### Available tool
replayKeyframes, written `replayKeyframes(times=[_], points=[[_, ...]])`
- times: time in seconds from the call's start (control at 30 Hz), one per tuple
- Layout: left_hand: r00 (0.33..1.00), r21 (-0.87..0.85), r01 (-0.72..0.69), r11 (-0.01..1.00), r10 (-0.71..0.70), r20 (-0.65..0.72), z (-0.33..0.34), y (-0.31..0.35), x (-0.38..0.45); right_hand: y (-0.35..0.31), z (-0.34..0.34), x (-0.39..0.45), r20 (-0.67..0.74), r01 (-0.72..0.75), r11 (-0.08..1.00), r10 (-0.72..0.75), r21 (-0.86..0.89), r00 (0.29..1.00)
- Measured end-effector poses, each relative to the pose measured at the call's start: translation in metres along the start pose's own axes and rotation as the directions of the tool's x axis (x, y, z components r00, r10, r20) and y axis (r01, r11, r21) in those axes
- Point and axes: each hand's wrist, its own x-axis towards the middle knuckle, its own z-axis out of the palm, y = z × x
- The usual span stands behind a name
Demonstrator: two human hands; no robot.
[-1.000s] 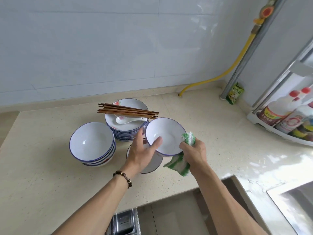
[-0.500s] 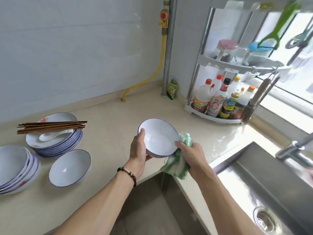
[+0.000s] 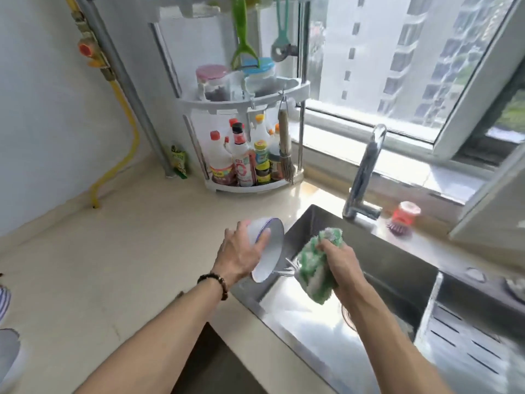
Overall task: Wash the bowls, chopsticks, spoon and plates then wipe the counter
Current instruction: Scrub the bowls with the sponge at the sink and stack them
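Bowl (image 3: 268, 250) tipped over sink (image 3: 369, 251), gripped by left hand (image 3: 241, 255); right hand (image 3: 339, 258) clutches cloth (image 3: 315, 268).
Washing has barely started, it seems; next, the tap (image 3: 365, 172) likely needs turning on, then scrubbing inside the bowl.

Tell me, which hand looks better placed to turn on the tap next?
Probably the right hand. It is over the sink, nearer the tap, and its grip holds only the soft green cloth. The left hand grips the tilted bowl at the sink's edge.
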Motion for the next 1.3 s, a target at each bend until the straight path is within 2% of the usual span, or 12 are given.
replayKeyframes(times=[0.4, 0.63, 0.73, 0.77, 0.83, 0.93, 1.0, 1.07, 1.13, 1.2, 1.27, 1.3], points=[[0.99, 0.157, -0.074, 0.985, 0.053, 0.134, 0.026, 0.043, 0.012, 0.013, -0.041, 0.007, -0.036, 0.008, 0.979, 0.0, 0.202, 0.999], [0.985, -0.056, 0.015, 0.998, -0.005, 0.174, 0.021, 0.048, 0.016, 0.003, -0.016, -0.004, 0.047, 0.157, 0.981, -0.163, 0.112, 0.986], [0.971, -0.276, 0.14, 0.951, -0.077, 0.227, 0.02, 0.053, 0.01, 0.003, 0.006, -0.017, 0.289, 0.272, 0.954, -0.227, -0.126, 0.93], [0.97, -0.315, 0.156, 0.936, -0.085, 0.229, 0.021, 0.053, 0.011, 0.007, 0.012, -0.02, 0.402, 0.35, 0.896, -0.225, -0.273, 0.888], [0.976, -0.294, 0.118, 0.949, -0.057, 0.209, 0.018, 0.058, 0.01, 0.02, 0.016, -0.021, 0.594, 0.561, 0.614, -0.179, -0.556, 0.784], [0.975, -0.229, 0.081, 0.97, -0.03, 0.221, 0.016, 0.055, 0.006, 0.032, -0.001, -0.002, 0.728, 0.742, 0.027, -0.177, -0.67, 0.663], [0.979, -0.275, 0.088, 0.957, -0.032, 0.2, 0.017, 0.05, 0.001, 0.031, -0.01, 0.009, 0.748, 0.71, -0.24, -0.151, -0.662, 0.647], [0.994, -0.37, 0.096, 0.924, -0.068, 0.089, 0.022, 0.049, -0.001, 0.022, -0.003, 0.006, 0.716, 0.689, -0.213, -0.09, -0.692, 0.692], [0.992, -0.399, 0.092, 0.912, -0.118, -0.043, 0.025, 0.05, -0.002, 0.013, 0.01, -0.006, 0.681, 0.691, 0.156, -0.121, -0.706, 0.722], [0.996, -0.376, 0.061, 0.924, -0.083, -0.041, 0.022, 0.049, -0.004, 0.014, 0.01, -0.016, 0.717, 0.728, 0.294, -0.166, -0.619, 0.677], [0.998, -0.362, 0.044, 0.931, -0.024, 0.059, 0.019, 0.04, -0.002, 0.022, -0.004, -0.01, 0.765, 0.778, 0.106, -0.141, -0.62, 0.629], [0.996, -0.359, 0.037, 0.933, -0.006, 0.088, 0.017, 0.034, -0.001, 0.025, -0.01, -0.004, 0.778, 0.772, -0.101, -0.102, -0.628, 0.62]])
